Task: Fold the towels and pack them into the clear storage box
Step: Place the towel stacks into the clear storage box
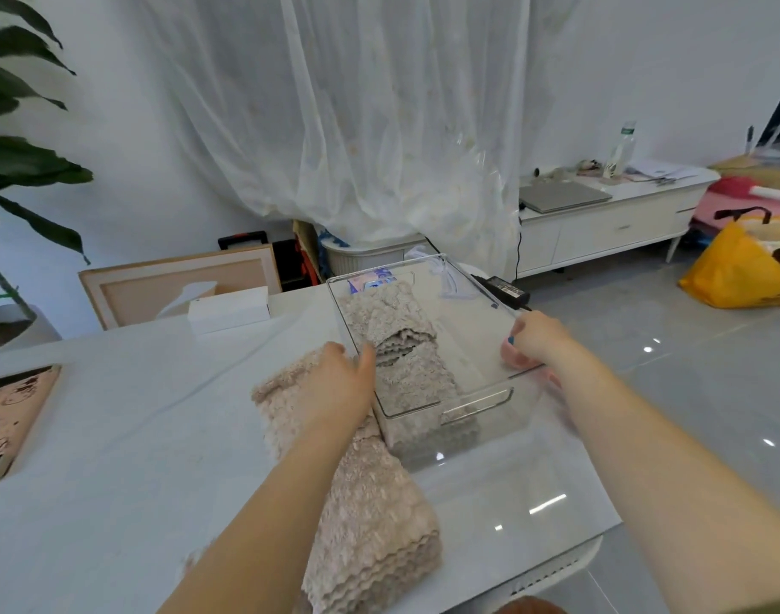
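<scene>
A clear storage box (477,283) stands on the white table, right of centre, with a folded beige fluffy towel (406,347) lying along its left side. My left hand (341,383) grips the box's left rim, thumb hooked inside. My right hand (536,339) holds the right rim, fingers curled over the wall. Outside the box, a stack of folded beige towels (370,502) lies on the table under my left forearm, reaching toward the near edge.
A white tissue box (229,308) sits at the table's far side and a pink patterned tray (7,418) at the left edge. A black power adapter (505,288) lies behind the box. The table's right edge drops to grey floor; a yellow bag (742,268) stands far right.
</scene>
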The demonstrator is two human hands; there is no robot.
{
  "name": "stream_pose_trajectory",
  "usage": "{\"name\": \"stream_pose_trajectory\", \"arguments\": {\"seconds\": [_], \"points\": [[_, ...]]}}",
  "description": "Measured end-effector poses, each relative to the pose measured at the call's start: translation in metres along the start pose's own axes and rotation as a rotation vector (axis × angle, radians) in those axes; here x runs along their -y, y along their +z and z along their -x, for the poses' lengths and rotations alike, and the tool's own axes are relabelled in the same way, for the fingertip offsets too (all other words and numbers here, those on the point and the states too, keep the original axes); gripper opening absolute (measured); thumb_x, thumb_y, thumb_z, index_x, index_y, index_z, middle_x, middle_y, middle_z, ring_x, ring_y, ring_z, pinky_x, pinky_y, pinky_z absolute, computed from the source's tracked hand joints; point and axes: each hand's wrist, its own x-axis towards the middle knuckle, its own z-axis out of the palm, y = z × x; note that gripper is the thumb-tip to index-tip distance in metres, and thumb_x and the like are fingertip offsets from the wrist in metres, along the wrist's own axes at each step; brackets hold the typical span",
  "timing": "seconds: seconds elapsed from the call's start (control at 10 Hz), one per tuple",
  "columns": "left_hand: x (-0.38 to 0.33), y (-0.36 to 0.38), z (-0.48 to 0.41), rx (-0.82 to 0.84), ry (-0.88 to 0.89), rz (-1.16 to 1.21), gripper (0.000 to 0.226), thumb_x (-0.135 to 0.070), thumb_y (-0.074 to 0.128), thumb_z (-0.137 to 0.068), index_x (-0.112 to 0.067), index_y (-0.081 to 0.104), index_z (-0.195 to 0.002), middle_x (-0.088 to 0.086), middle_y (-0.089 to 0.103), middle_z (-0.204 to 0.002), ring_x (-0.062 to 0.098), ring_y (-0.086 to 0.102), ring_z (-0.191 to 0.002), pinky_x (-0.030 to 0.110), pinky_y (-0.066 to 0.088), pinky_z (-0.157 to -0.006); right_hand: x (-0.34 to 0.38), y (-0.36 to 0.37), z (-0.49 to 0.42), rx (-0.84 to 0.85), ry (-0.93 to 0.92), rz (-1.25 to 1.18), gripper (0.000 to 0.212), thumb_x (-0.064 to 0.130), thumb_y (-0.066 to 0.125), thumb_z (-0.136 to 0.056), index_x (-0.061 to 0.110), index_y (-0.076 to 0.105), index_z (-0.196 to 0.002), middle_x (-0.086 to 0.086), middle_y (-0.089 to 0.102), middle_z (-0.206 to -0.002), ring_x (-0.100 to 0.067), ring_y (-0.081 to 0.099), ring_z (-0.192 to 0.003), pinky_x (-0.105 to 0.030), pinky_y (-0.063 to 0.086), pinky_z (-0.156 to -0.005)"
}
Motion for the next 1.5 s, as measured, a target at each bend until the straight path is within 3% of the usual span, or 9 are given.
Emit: {"name": "stream_pose_trajectory", "arguments": {"seconds": [0.1,0.3,0.6,0.8,0.9,1.0,1.1,1.4,1.5], "points": [[-0.024,0.0,-0.002,0.402,-0.113,-0.059,0.023,-0.023,0.044,-0.094,-0.006,0.046,-0.078,0.017,0.059,-0.06,0.026,0.06,-0.047,0.025,0.046,-0.046,-0.005,0.001,-0.002,0.0,-0.012,-0.028,0.029,0.012,0.055,-0.09,0.005,0.066,-0.116,-0.016,0.062,-0.121,-0.03,0.06,-0.111,-0.03,0.047,-0.09],[-0.037,-0.004,-0.018,0.269,0.001,-0.093,0.033,-0.008,0.04,-0.096,-0.011,0.038,-0.064,0.008,0.054,-0.06,0.024,0.059,-0.053,0.034,0.059,-0.061,-0.009,-0.013,-0.01,-0.03,0.015,-0.078,0.024,0.011,0.06,-0.084,0.008,0.067,-0.106,-0.015,0.069,-0.107,-0.029,0.063,-0.103,-0.029,0.047,-0.081],[-0.069,-0.068,-0.038,0.137,0.159,-0.048,0.033,0.003,0.041,-0.088,-0.013,0.036,-0.06,0.012,0.049,-0.06,0.028,0.053,-0.053,0.028,0.038,-0.045,0.038,-0.093,0.002,-0.299,-0.036,-0.071,0.025,0.008,0.048,-0.088,0.006,0.063,-0.108,-0.019,0.063,-0.11,-0.035,0.06,-0.103,-0.03,0.038,-0.072],[-0.044,-0.163,-0.032,0.14,0.149,-0.1,0.018,0.006,0.038,-0.086,-0.001,0.053,-0.079,0.023,0.062,-0.064,0.031,0.064,-0.053,0.029,0.046,-0.048,0.104,-0.106,0.05,-0.285,-0.178,-0.137,0.02,0.007,0.051,-0.086,0.004,0.066,-0.1,-0.018,0.067,-0.101,-0.034,0.062,-0.094,-0.028,0.041,-0.069],[0.004,-0.215,-0.022,0.075,0.064,-0.034,0.011,0.001,0.045,-0.089,-0.009,0.05,-0.091,0.013,0.056,-0.065,0.015,0.054,-0.03,0.024,0.043,-0.038,0.158,-0.08,0.086,-0.198,-0.257,-0.186,0.02,0.009,0.05,-0.081,0.005,0.064,-0.095,-0.019,0.068,-0.1,-0.036,0.067,-0.09,-0.032,0.052,-0.073],[0.057,-0.261,-0.007,0.045,-0.032,-0.108,0.018,0.001,0.048,-0.091,-0.012,0.047,-0.078,0.011,0.054,-0.065,0.013,0.052,-0.029,0.023,0.043,-0.038,0.211,-0.042,0.12,-0.112,-0.325,-0.196,0.024,0.007,0.049,-0.082,0.002,0.064,-0.1,-0.021,0.067,-0.102,-0.038,0.066,-0.091,-0.035,0.049,-0.066],[0.118,-0.304,0.009,0.042,-0.103,-0.183,0.008,0.004,0.049,-0.09,0.003,0.055,-0.096,0.015,0.057,-0.081,0.025,0.064,-0.055,0.03,0.046,-0.046,0.263,0.002,0.154,-0.033,-0.377,-0.213,0.023,0.009,0.046,-0.088,0.003,0.06,-0.105,-0.018,0.065,-0.104,-0.038,0.066,-0.093,-0.036,0.053,-0.074],[0.271,-0.349,0.035,0.054,-0.288,-0.238,0.014,-0.005,0.047,-0.093,-0.006,0.056,-0.104,0.01,0.06,-0.074,0.023,0.058,-0.054,0.026,0.048,-0.045,0.334,0.125,0.241,0.141,-0.41,-0.201,0.018,0.006,0.045,-0.09,0.006,0.058,-0.102,-0.015,0.062,-0.11,-0.034,0.059,-0.099,-0.03,0.044,-0.073],[0.305,-0.35,0.038,0.078,-0.361,-0.371,0.034,-0.01,0.053,-0.091,-0.009,0.05,-0.125,0.015,0.066,-0.102,0.029,0.068,-0.077,0.038,0.059,-0.069,0.343,0.153,0.263,0.194,-0.368,-0.167,0.023,0.006,0.041,-0.093,0.003,0.056,-0.111,-0.016,0.059,-0.119,-0.034,0.057,-0.11,-0.032,0.044,-0.079]]}}
